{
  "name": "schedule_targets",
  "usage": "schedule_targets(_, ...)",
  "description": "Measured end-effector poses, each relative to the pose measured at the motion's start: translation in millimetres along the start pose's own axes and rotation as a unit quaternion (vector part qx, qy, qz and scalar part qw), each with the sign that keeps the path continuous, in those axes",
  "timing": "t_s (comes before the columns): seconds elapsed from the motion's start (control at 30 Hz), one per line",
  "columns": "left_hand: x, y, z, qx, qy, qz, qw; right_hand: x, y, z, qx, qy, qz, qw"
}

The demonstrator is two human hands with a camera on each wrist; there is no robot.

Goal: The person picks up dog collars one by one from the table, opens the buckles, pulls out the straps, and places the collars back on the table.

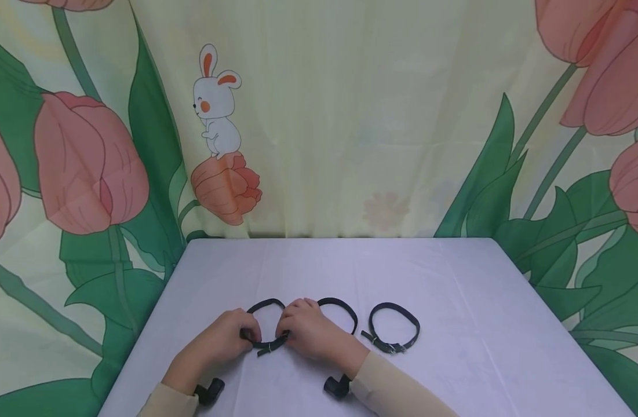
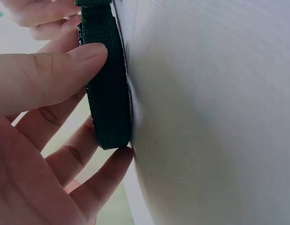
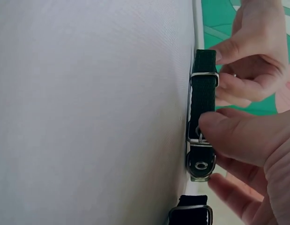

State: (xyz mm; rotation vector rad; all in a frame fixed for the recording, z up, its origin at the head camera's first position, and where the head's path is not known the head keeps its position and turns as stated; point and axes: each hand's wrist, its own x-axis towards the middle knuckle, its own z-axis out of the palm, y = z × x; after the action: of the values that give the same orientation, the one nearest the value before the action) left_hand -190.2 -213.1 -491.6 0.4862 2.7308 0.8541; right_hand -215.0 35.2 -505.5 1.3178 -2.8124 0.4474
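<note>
A dark webbing buckle collar [image 1: 266, 302] forms a loop on the white table, with both hands at its near side. My left hand [image 1: 227, 335] pinches the band at the loop's left; in the left wrist view the thumb presses the dark green strap [image 2: 109, 103] against fingers behind it. My right hand [image 1: 310, 331] grips the same collar at the loop's right. The right wrist view has that thumb on the metal buckle [image 3: 201, 140], beside an eyelet. The strap's free end [image 1: 262, 352] sticks out toward me.
Just right of the held one, a second collar [image 1: 339, 301] lies partly hidden behind my right hand. A third buckled collar [image 1: 416, 329] lies farther right. The white tabletop [image 1: 454, 278] ends at a curtain [image 1: 339, 174] printed with tulips and a rabbit.
</note>
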Motion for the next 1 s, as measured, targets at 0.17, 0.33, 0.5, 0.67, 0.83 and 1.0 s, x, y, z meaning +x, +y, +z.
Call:
schedule_targets(0.17, 0.5, 2.4, -0.5, 0.000, 0.005, -0.008, 1.0000, 0.7, 1.0, 2.1, -0.007, 0.013, -0.002, 1.000)
schedule_targets(0.33, 0.9, 1.8, -0.3, -0.003, 0.015, 0.000, 0.9999, 0.2, 2.4, 0.6, -0.006, 0.018, 0.000, 1.000)
schedule_targets(0.5, 0.4, 0.5, -2.5, -0.003, 0.030, 0.015, 0.9994, -1.3, 3.1, -1.8, 0.008, 0.033, 0.001, 0.999)
schedule_targets(0.67, -0.3, 1.3, -7.3, -0.005, 0.048, 0.031, 0.9984, -2.0, 5.2, -3.6, 0.011, 0.057, -0.002, 0.998)
schedule_targets(0.83, -0.7, 2.0, -9.8, -0.003, 0.071, 0.054, 0.9960, -2.2, 7.2, -6.5, 0.024, 0.064, 0.008, 0.998)
schedule_targets(1.0, -0.6, 2.9, -10.9, -0.003, 0.093, 0.084, 0.9921, -3.0, 5.5, -11.4, 0.045, 0.078, 0.013, 0.996)
